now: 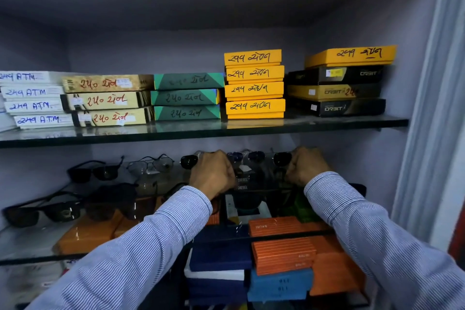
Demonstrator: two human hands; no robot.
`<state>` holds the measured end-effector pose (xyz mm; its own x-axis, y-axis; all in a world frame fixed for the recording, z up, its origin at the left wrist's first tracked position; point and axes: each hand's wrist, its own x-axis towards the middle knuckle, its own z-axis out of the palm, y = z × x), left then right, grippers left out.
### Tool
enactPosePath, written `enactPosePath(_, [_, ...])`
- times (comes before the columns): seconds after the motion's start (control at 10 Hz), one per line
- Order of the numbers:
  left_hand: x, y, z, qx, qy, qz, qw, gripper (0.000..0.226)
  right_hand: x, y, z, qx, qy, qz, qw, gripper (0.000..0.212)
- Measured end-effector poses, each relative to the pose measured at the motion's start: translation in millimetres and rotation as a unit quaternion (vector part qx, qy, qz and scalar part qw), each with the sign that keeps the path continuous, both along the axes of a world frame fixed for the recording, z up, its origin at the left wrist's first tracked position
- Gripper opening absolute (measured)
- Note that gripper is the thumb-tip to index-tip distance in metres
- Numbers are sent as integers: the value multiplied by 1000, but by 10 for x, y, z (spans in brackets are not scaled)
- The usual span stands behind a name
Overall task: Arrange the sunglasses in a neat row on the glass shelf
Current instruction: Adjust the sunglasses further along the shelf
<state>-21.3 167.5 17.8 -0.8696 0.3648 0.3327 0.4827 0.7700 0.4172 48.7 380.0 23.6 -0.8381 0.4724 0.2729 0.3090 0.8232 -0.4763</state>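
Hands in striped shirt sleeves reach into a wall cabinet, at the back of the middle glass shelf [30, 239]. The left hand [214, 173] is curled into a loose fist, knuckles up; a dark round-lensed pair of sunglasses [189, 161] shows just to its left, touching or nearly touching the fingers, and whether the hand actually grips it cannot be told. The right hand [305, 166] is likewise curled, with a dark lens [282, 158] just beside its thumb side; the grip there is also hidden. Between the two hands sits a blue-tinted pair [247, 156], and below it a dark case marked DIESEL [242, 183]. Well to the left of the left hand, a clear-lensed wire frame [153, 165] and a black pair [94, 171] stand in the back row; nearer the onlooker, larger dark sunglasses [44, 211] rest on the same shelf. Under the forearms, orange boxes [283, 255] and blue boxes [279, 284] lie stacked on a lower level. Above both hands, the upper glass shelf [201, 133] carries stacks of hand-labelled boxes: white, beige, green, yellow [254, 88] and black.
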Motion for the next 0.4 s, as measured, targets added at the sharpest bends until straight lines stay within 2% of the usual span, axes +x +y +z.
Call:
enactPosePath(0.2, [33,16,-76,-22,0,-6,1000,9,15,1,-79,37,-3,-1,999,11])
enactPosePath(0.3, [96,-11,-72,-19,-2,-26,999,18,23,14,-123,39,1,-10,999,21])
enactPosePath(0.4, [279,-77,-41,-14,75,-22,997,34,248,-46,-70,6,42,12,999,21])
